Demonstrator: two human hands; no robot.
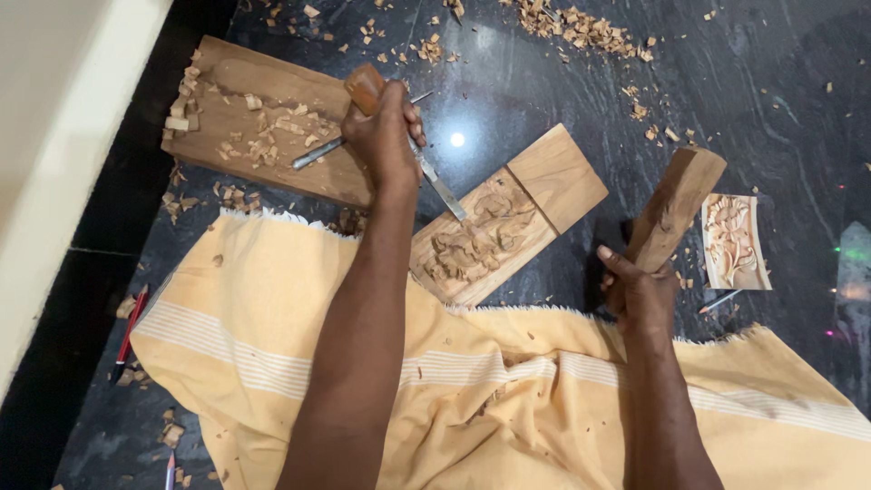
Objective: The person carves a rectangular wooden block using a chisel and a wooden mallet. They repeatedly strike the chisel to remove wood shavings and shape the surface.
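Left hand (386, 136) gripping chisel (435, 181) on half-carved plank (508, 213), mid-scene; right hand (640, 290) clutching mallet (676, 204). Dark polished stone floor (726, 82), strewn shavings (572, 27), yellow cloth (272, 336) near.

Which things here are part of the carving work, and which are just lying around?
In use: chisel in left hand; wooden mallet in right hand; carved panel.
Lying about: plank, second chisel, small carving, red pencil, wood chips, yellow cloth.

Left hand (386, 136), fist closed, forearm extended toward 12 o'clock. Right hand (638, 289), at 3 o'clock of it, fingers clenched, forearm nearly parallel, wrist straight.
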